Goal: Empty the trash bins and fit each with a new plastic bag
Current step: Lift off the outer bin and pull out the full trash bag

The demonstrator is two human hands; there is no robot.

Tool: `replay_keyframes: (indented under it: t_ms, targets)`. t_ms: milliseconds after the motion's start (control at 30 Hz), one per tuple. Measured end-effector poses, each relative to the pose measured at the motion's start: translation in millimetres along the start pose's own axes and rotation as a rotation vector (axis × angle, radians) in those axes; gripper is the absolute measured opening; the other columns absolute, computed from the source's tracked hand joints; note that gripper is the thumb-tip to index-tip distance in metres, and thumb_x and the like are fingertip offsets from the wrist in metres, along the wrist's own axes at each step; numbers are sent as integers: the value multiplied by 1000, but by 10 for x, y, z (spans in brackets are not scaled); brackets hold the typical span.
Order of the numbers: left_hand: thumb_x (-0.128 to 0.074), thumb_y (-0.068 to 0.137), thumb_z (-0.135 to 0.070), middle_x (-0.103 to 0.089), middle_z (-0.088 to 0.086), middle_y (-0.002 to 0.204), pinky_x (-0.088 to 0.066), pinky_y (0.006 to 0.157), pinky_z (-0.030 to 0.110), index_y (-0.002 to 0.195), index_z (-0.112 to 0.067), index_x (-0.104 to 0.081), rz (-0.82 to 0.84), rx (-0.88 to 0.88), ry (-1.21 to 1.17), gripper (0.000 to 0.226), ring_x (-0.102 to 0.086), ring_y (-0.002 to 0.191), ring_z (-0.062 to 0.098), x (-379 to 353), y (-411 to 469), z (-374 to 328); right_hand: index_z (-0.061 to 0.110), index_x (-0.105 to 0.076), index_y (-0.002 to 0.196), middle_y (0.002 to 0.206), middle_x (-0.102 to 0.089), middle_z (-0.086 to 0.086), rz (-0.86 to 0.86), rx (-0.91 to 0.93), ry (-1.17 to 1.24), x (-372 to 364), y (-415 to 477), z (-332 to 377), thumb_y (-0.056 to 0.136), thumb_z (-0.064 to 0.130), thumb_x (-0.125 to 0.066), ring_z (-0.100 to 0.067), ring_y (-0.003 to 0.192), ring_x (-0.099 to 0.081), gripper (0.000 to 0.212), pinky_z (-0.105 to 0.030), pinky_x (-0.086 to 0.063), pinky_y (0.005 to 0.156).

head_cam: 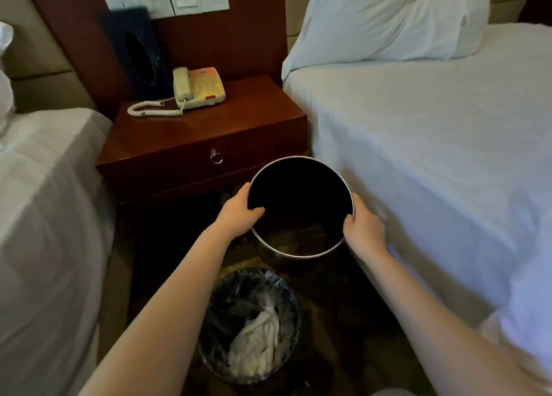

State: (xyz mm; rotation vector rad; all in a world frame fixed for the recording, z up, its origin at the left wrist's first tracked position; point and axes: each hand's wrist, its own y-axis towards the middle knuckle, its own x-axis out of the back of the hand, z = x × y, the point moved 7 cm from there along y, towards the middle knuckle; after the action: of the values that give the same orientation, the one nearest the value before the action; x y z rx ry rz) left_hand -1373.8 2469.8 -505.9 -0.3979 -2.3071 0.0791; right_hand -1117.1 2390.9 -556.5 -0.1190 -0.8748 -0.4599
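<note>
A round dark trash bin (298, 168) with a metal rim is between the two beds, in front of the nightstand. It has no bag in it, and its inside looks dark. My left hand (239, 210) grips its left rim, thumb hooked inside. My right hand (363, 226) grips the right rim. Nearer to me on the floor stands a second bin (215, 312) lined with a clear plastic bag, with crumpled white tissue (260, 342) inside.
A wooden nightstand (254, 108) holds a beige telephone (198, 88) and a dark tissue box (136, 49). White-sheeted beds flank the narrow aisle, the left bed (44, 201) and the right bed (433, 141). A pillow (388, 19) lies on the right bed.
</note>
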Motion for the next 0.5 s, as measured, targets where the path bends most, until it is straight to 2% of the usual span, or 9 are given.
replay_keyframes:
  t_ms: [100, 200, 300, 367, 433, 500]
  targets:
    - [-59, 94, -26, -42, 3, 146, -37, 91, 24, 151, -19, -20, 52, 25, 3, 70, -45, 129, 22, -299, 100, 196, 24, -39, 139, 81, -54, -3, 32, -45, -17, -265, 72, -172, 94, 11, -40, -36, 88, -61, 47, -31, -34, 62]
    - [-60, 92, -34, -31, 4, 153, -34, 109, 32, 152, -16, -14, 123, 108, -30, 78, -35, 137, 23, -572, 181, 446, 21, -39, 142, 83, -56, -2, 42, -107, -21, -549, 147, -368, 94, 10, -40, -29, 76, -52, 49, -26, -32, 50]
    - [-60, 92, -38, -30, 4, 154, -34, 111, 36, 153, -18, -13, 157, 155, -117, 80, -35, 137, 24, -774, 231, 616, 20, -31, 148, 104, -61, -11, 98, -190, 10, -834, 184, -549, 95, 11, -39, -35, 90, -57, 55, -33, -46, 67]
    - [-59, 92, -39, -31, 4, 153, -34, 111, 39, 152, -18, -14, 158, 161, -135, 78, -36, 137, 25, -869, 238, 705, 20, -28, 149, 102, -59, -11, 147, -235, 32, -998, 180, -619, 96, 11, -38, -34, 89, -57, 55, -35, -44, 68]
    - [-58, 92, -38, -33, 5, 152, -35, 111, 40, 152, -18, -17, 167, 158, -89, 76, -36, 136, 25, -938, 214, 801, 21, -22, 152, 110, -60, -14, 198, -297, 40, -1145, 142, -650, 98, 12, -37, -36, 97, -59, 57, -35, -44, 69]
    - [-58, 92, -38, -33, 5, 152, -34, 110, 37, 151, -17, -22, 172, 157, -17, 72, -35, 137, 25, -976, 166, 919, 22, -22, 152, 108, -61, -12, 213, -346, 87, -1289, 93, -652, 99, 15, -37, -33, 92, -60, 55, -37, -47, 69]
